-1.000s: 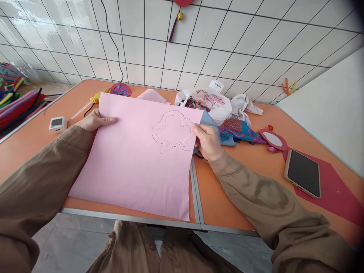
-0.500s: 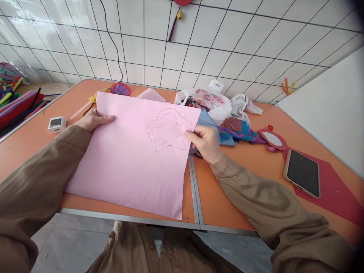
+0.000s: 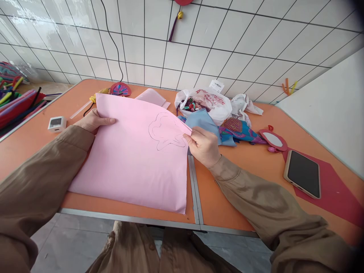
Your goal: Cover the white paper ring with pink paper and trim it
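Observation:
A large pink sheet (image 3: 133,163) is held up between my two hands, its lower edge close to the table's front. Near its upper right a double cloud-like outline (image 3: 165,132) is drawn in thin dark line. My left hand (image 3: 95,120) grips the upper left edge, thumb on the front and fingers behind. My right hand (image 3: 203,145) pinches the right edge beside the drawing, and the upper right corner bends over there. Whether the sheet is paper or thin fabric I cannot tell.
On the orange table (image 3: 233,197) lie a white plastic bag (image 3: 218,106), blue cloth (image 3: 203,123), a small mirror (image 3: 273,139) and a phone (image 3: 303,172) on red sheet. A small white device (image 3: 57,124) sits left. Colourful pipe cleaners (image 3: 19,106) lie far left, before a tiled wall.
The sheet's upper right corner has folded over at my right hand, hiding part of the drawing and uncovering more blue cloth. My left hand has hardly moved.

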`<move>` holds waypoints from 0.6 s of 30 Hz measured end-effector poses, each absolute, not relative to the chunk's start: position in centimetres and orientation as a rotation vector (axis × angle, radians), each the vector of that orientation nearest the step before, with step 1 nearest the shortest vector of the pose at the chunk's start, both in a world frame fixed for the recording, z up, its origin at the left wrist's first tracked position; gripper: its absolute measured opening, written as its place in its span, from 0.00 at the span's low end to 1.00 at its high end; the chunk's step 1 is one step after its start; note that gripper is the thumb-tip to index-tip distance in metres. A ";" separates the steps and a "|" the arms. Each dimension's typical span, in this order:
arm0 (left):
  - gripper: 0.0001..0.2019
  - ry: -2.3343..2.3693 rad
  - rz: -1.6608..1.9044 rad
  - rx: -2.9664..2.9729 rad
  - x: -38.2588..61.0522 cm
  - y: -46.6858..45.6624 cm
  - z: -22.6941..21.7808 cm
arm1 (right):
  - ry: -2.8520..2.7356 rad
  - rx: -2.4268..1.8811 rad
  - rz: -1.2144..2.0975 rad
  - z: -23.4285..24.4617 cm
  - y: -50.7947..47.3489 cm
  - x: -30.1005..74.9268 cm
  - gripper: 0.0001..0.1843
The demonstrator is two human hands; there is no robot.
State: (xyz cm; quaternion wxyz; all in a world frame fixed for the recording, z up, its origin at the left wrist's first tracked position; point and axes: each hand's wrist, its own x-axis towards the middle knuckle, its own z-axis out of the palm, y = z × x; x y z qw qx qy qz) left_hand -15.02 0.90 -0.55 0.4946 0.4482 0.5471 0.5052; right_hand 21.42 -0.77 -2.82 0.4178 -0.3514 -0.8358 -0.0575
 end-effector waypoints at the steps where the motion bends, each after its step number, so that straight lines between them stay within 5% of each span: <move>1: 0.29 1.327 1.230 1.093 -15.1 1.0 -0.6 | -2.094 -0.888 -0.156 -2.9 -0.7 21.4 0.11; 5: 0.30 1.327 1.234 1.101 -15.3 1.3 -0.8 | -2.048 -0.889 -0.189 -3.1 -0.9 21.5 0.08; 11: 0.30 1.311 1.233 1.074 -15.3 1.2 -0.7 | -1.937 -0.896 -0.090 -3.0 -1.1 21.8 0.17; 18: 0.30 1.327 1.211 1.078 -15.3 1.2 -0.7 | -1.983 -0.920 0.057 -2.9 -1.1 22.0 0.03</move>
